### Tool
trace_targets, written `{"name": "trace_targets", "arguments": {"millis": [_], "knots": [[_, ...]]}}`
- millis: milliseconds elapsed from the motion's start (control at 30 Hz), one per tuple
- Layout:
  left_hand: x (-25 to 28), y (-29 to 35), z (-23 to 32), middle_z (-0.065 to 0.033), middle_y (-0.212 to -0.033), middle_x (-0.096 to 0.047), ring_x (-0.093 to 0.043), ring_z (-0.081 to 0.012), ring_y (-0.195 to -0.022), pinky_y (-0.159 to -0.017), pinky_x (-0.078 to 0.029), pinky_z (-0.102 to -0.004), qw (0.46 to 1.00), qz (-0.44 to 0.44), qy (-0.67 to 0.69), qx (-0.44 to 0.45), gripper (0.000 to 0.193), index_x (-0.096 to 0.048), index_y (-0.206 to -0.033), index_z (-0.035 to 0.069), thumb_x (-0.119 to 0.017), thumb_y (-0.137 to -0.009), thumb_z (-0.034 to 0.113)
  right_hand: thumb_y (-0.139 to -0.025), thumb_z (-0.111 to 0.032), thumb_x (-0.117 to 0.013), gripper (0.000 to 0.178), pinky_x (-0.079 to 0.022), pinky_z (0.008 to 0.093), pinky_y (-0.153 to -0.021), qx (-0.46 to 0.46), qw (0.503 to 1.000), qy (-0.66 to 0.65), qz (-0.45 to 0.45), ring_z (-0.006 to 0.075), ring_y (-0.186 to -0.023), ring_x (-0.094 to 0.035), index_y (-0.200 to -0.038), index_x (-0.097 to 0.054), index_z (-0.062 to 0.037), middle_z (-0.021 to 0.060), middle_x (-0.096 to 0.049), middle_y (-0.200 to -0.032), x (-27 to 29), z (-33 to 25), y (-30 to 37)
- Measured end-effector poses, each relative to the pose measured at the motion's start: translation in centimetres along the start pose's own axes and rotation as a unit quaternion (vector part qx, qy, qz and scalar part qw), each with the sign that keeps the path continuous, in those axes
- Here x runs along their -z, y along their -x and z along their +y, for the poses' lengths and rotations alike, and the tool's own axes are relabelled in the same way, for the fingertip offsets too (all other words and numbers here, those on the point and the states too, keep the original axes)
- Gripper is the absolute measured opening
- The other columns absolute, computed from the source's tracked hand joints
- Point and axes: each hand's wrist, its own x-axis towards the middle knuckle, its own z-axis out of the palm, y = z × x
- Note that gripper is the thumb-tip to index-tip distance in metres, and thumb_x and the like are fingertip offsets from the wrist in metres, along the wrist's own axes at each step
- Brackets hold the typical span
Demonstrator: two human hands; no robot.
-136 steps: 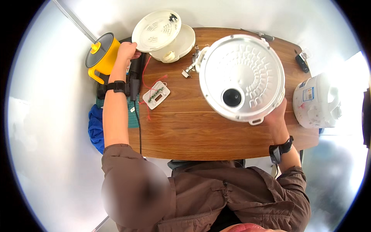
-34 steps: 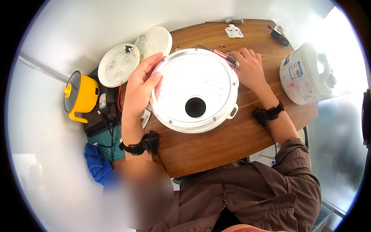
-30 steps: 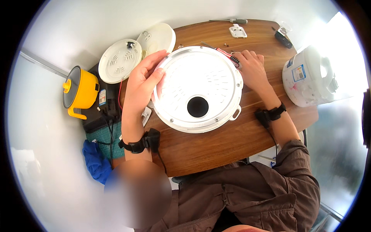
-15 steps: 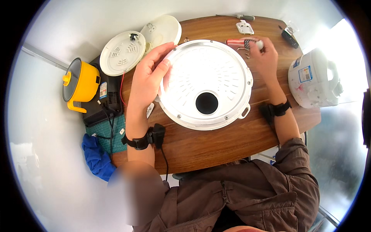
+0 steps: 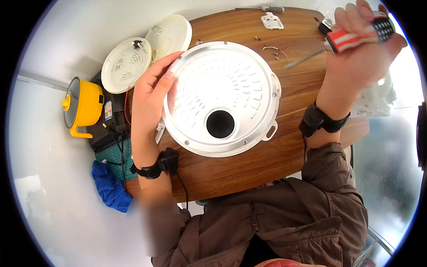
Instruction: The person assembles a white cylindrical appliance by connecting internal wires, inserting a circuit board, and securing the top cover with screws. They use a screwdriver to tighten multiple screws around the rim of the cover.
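Head camera view: A person's right hand (image 5: pixel 362 62), raised at the far right, is wrapped round the red, white and dark handle of a screwdriver (image 5: pixel 342 41), whose blurred shaft points left and slightly nearer, clear of the work. The left hand (image 5: pixel 150 91) holds the left rim of a white round tub (image 5: pixel 218 91), thumb on its pale face, fingers reaching round its far left side. The tub sits mid-table, a round black hole (image 5: pixel 220 123) at the near side of its face, small screws set around its rim and a loop handle (image 5: pixel 270 131) at the near right. Steadiness looks to be the point here: the left hand would do best to keep the tub from turning, fingers clear of the rim screws, while the screwdriver is kept upright over a screw head and pressed firmly so the tip does not slip. Just beyond the tub lie loose screws (image 5: pixel 275 55) and a thin wire (image 5: pixel 275 47), easily knocked by a sleeve. A white plastic plate (image 5: pixel 271 21) rests farther back; two cream lids (image 5: pixel 126 66) stand far left, beyond a yellow pot (image 5: pixel 86 104) and a blue cloth (image 5: pixel 109 187).
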Motion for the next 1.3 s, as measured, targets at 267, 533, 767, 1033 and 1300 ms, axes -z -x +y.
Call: {"name": "trace_targets", "arguments": {"millis": [267,533,767,1033,1300], "knots": [[-0.4,-0.1,0.2,-0.0125,-0.127,-0.069,-0.063,-0.014,-0.111,-0.098,-0.048,-0.0255,1.0,0.011,-0.016,0.012,0.039,-0.062,-0.138,-0.005,-0.052,-0.102,0.008,-0.113,-0.046,-0.036,0.051,-0.035,0.0215,-0.038,-0.141,0.976,-0.085,-0.141,0.0073,-0.044,-0.048,-0.141,-0.045,-0.004,0.0035,-0.059,-0.081,1.1,0.3,-0.8],[-0.6,0.3,0.2,-0.0137,-0.129,-0.068,-0.063,-0.0144,-0.114,-0.101,-0.048,-0.0255,0.999,0.034,-0.013,0.025,0.04,-0.059,-0.139,-0.007,-0.05,-0.103,0.006,-0.112,-0.049,-0.036,0.054,-0.035,0.022,-0.037,-0.152,0.976,-0.104,-0.12,0.0087,-0.042,-0.048,-0.141,-0.044,-0.0039,0.0049,-0.061,-0.08,-0.3,1.3,0.3],[-0.8,0.3,0.4,-0.0139,-0.129,-0.068,-0.063,-0.0144,-0.114,-0.101,-0.048,-0.0258,0.999,0.031,-0.035,0.011,0.041,-0.06,-0.139,-0.007,-0.051,-0.102,0.008,-0.112,-0.051,-0.036,0.055,-0.036,0.0221,-0.036,-0.128,0.982,-0.081,-0.115,0.0096,-0.041,-0.048,-0.14,-0.044,-0.0039,0.006,-0.062,-0.079,-0.7,1.7,0.8],[-1.0,0.3,0.6,-0.0127,-0.125,-0.069,-0.063,-0.0136,-0.11,-0.098,-0.048,-0.025,0.998,0.034,-0.054,0.0,0.039,-0.061,-0.137,-0.007,-0.052,-0.102,0.009,-0.111,-0.054,-0.037,0.058,-0.037,0.0231,-0.035,-0.216,0.968,-0.106,-0.075,0.0108,-0.039,-0.049,-0.137,-0.046,-0.002,0.0079,-0.064,-0.077,-0.2,2.0,0.5],[-1.1,0.5,0.8,-0.0113,-0.121,-0.07,-0.064,-0.0113,-0.103,-0.092,-0.049,-0.0227,0.999,0.04,-0.025,0.006,0.039,-0.063,-0.136,-0.006,-0.052,-0.102,0.008,-0.106,-0.05,-0.052,0.067,-0.049,0.0208,-0.049,-0.062,0.985,-0.005,-0.163,0.013,-0.06,-0.06,-0.145,-0.042,0.0041,0.0086,-0.063,-0.089,-2.7,1.5,1.2]]}}
